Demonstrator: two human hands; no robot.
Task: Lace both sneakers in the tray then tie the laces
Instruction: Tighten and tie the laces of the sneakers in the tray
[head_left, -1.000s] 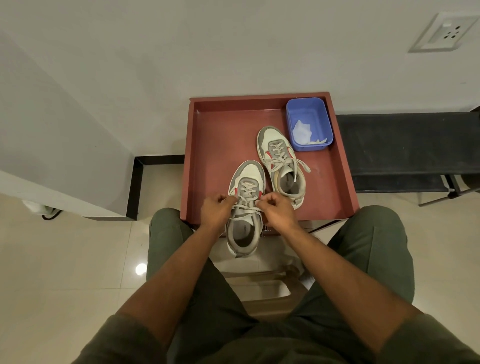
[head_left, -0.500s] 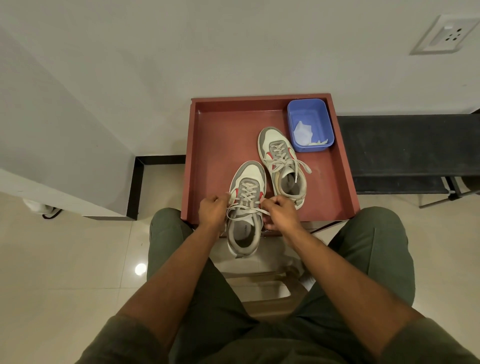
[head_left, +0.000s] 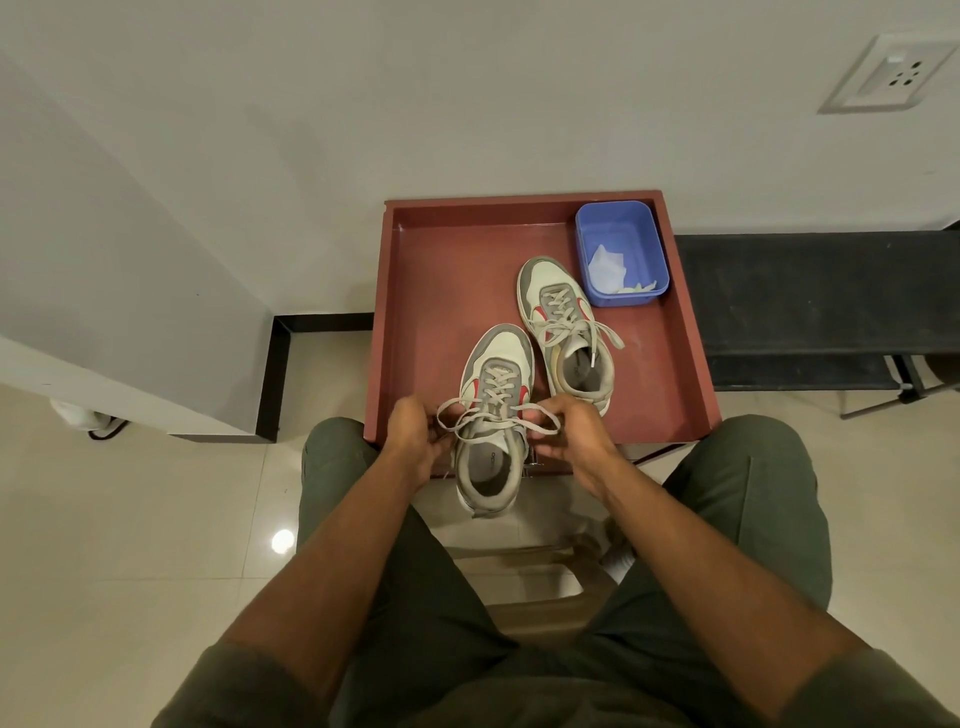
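Observation:
Two grey-and-white sneakers with red accents are in a red-brown tray (head_left: 415, 312). The near sneaker (head_left: 496, 364) is laced and its heel hangs over the tray's front edge. My left hand (head_left: 413, 436) pinches a lace loop on the sneaker's left side. My right hand (head_left: 571, 431) pinches the loop on its right side, and the beige lace (head_left: 493, 415) crosses between them over the tongue. The far sneaker (head_left: 563, 332) lies to the right, laced, with a tied bow and loose ends.
A blue plastic tub (head_left: 621, 254) holding crumpled white material sits in the tray's back right corner. A black bench (head_left: 815, 312) stands to the right. My knees flank the tray's front edge. A white wall rises behind.
My hands have moved apart and toward me, drawing the lace out into two loops on either side of the near sneaker.

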